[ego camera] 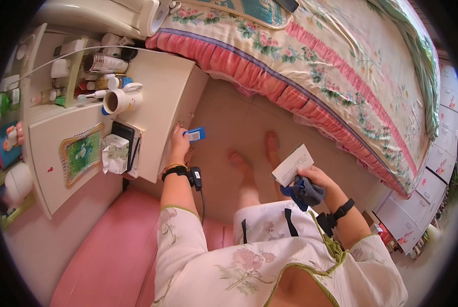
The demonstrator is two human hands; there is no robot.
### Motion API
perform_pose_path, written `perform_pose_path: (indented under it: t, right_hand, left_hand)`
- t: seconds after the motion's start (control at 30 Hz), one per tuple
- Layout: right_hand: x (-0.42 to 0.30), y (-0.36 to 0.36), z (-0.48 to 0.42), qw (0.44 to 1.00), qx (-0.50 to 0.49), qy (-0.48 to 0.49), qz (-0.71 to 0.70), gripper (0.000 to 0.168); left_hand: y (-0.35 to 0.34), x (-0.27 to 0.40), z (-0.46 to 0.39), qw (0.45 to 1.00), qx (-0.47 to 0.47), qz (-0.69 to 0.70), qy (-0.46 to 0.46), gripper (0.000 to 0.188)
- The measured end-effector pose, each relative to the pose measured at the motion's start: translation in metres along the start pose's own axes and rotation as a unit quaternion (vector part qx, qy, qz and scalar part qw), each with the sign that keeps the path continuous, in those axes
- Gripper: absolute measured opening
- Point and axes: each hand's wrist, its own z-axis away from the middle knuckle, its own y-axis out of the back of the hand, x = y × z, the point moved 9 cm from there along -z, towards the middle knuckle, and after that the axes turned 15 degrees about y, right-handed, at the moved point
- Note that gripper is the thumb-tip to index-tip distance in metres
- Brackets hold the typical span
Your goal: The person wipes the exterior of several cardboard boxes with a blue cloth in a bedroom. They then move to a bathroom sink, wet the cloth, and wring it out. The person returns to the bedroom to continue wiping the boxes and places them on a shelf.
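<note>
My left hand (180,142) is at the front face of the cream desk (158,96), close to a small knob. From its fingers sticks out a blue card (196,134) with a white label and a printed code. Whether the fingertips also touch the desk front is hard to tell. Over the floor on the other side, my right hand (318,178) grips a small stack of white cards or a thin booklet (293,164) bearing printed lines. In the same hand is a bunched dark grey and blue cloth (305,191), which hangs below the cards.
On the desk stand a white mug (122,100), a tin (102,63), a tissue pack (115,153) and a gilt picture frame (82,153). A bed with a pink ruffled cover (252,69) borders the floor (217,111). White drawer units (421,203) stand at the right.
</note>
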Motion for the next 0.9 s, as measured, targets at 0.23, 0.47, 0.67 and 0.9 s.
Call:
perform_pose_path:
  t: [0.23, 0.47, 0.67, 0.9]
  right_hand:
    - [0.032, 0.023, -0.037, 0.999, 0.006, -0.050, 0.007, 0.036]
    - [0.021, 0.010, -0.041, 0.997, -0.018, -0.064, 0.041, 0.034]
    - [-0.026, -0.028, -0.025, 0.987, -0.081, -0.060, 0.124, 0.034]
    - [-0.077, -0.112, 0.010, 0.929, -0.252, -0.041, 0.266, 0.033]
  left_hand:
    - [-0.024, -0.013, -0.047, 0.998, -0.045, -0.012, 0.049, 0.020]
    - [-0.034, -0.027, -0.006, 0.934, 0.011, 0.330, 0.137, 0.013]
    - [0.008, 0.074, 0.149, 0.513, -0.111, 0.824, 0.214, 0.013]
    - [0.139, 0.139, 0.357, 0.196, -0.216, 0.949, -0.117, 0.024]
